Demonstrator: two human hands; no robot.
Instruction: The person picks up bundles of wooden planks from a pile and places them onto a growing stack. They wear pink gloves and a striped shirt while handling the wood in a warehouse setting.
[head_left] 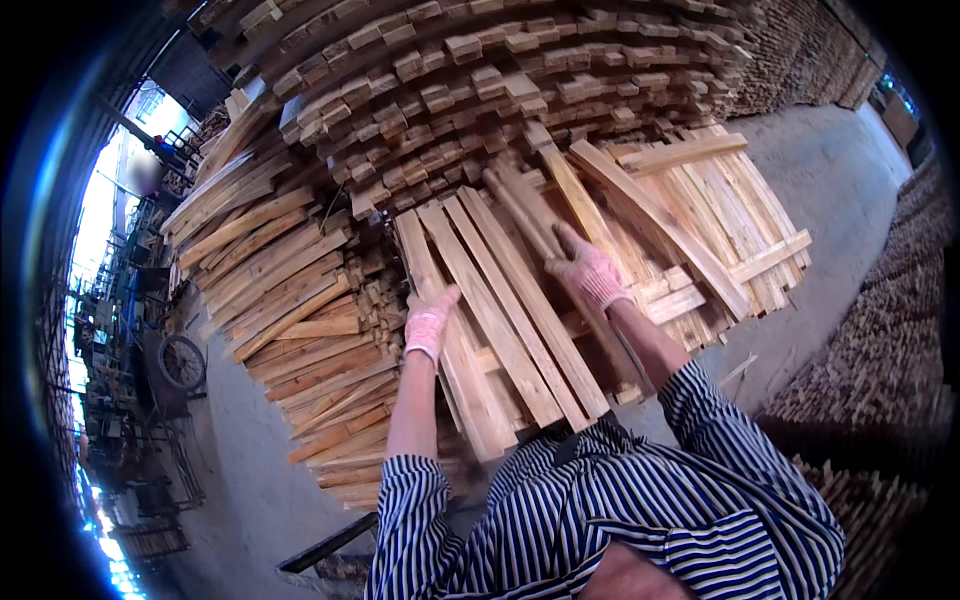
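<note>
In front of me several pale wooden planks [497, 300] lie side by side, running away from my body. My left hand [431, 322], in a pinkish knit work glove, grips the leftmost plank [470, 385] along its outer edge, thumb on top. My right hand [590, 272], gloved alike, is closed around another plank [522, 205] that is smeared by motion and tilted against its neighbours. The fingertips of both hands are partly hidden. Just right of that hand, a longer board [665, 225] lies slantwise over a layer of planks [735, 215] with crosspieces.
A tall stack of sawn lumber [430, 90] rises directly ahead, ends facing me. On the left is a loose pile of boards [290, 290], with a wheel [182, 362] beyond it. More stacked wood [850, 310] lines the right side, across the concrete floor [825, 170].
</note>
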